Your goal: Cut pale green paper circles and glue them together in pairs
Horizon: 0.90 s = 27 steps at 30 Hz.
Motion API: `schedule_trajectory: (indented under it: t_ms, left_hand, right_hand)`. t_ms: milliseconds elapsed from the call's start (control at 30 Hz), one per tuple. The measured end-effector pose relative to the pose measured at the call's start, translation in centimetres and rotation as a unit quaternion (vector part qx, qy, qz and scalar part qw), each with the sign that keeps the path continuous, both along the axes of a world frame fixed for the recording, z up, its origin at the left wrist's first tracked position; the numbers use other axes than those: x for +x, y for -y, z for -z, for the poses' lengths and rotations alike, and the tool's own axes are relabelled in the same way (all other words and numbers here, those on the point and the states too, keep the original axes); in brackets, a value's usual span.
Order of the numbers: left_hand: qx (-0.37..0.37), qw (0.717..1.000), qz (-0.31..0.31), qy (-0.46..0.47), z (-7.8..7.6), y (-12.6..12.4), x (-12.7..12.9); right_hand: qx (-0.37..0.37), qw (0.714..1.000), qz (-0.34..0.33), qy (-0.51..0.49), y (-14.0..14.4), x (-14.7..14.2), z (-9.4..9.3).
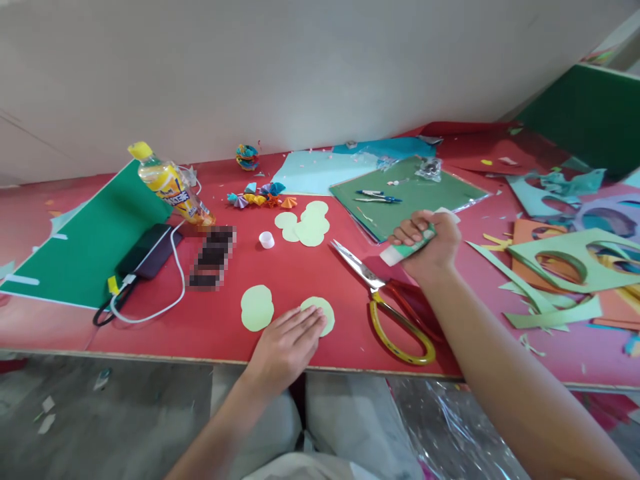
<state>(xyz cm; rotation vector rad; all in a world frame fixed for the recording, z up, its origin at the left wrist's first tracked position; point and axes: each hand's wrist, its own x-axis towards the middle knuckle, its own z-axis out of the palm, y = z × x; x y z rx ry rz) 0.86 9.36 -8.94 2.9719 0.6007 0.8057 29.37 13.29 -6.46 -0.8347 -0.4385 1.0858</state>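
The right hand is closed around a glue tube, white and green, with the fingers wrapped over its body and the tip pointing to the left and a little down, so the glue end is turned toward the middle of the table. The left hand lies flat and open, holding nothing; its fingertips press on the near edge of a light green paper circle, probably to keep the thin paper from sliding on the red surface. Just left of this circle lies a pair of overlapping circles of the same colour, apart from the hand. Between the two hands the scissors lie with the blades pointing far and left and the yellow handle near the table edge, close to the right forearm but not touched. Farther away there is a small white cap (it seems to belong to the tube, but I cannot be sure), and beside it a heap of more green circles. At the far left stand a yellow bottle and a dark phone with a white cable; at the right lie paper scraps with round holes cut out.
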Motion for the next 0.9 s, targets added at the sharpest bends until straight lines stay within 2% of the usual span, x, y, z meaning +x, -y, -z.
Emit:
schedule_trajectory:
  t_ms: [267, 400, 500, 567, 667, 767, 833, 900]
  left_hand:
    - [0.006, 1.0, 0.014, -0.027, -0.6, 0.1, 0.2]
    - [-0.002, 0.999, 0.018, -0.043, -0.5, 0.3, 0.2]
    - [-0.028, 0.999, 0.017, -0.031, -0.2, 0.4, -0.1]
    - [-0.074, 0.997, 0.007, -0.012, -0.5, 0.2, -0.1]
    - [-0.148, 0.987, -0.045, 0.045, -2.1, -0.7, 1.1]
    - [-0.17, 0.975, -0.126, 0.071, -3.5, -1.8, 4.1]
    - [-0.18, 0.968, -0.177, 0.014, -3.2, -2.4, 6.3]
    - [-0.189, 0.958, -0.21, -0.053, -2.1, -2.8, 7.8]
  right_hand:
    - [0.016, 1.0, -0.024, -0.004, 0.2, 0.1, 0.1]
    - [0.016, 1.0, -0.02, -0.001, 0.3, 0.1, 0.0]
    - [0.02, 1.0, -0.012, -0.004, 0.3, 0.0, 0.0]
    - [0.026, 1.0, -0.014, 0.004, 0.4, -0.1, 0.0]
    - [0.032, 0.999, -0.019, 0.022, 0.4, 0.0, -0.1]
    - [0.026, 1.0, -0.006, 0.007, 0.5, 0.3, -0.2]
    - [0.018, 1.0, 0.019, -0.011, 0.6, 0.5, -0.3]
    - [0.014, 0.999, 0.046, -0.025, 0.7, 0.7, -0.5]
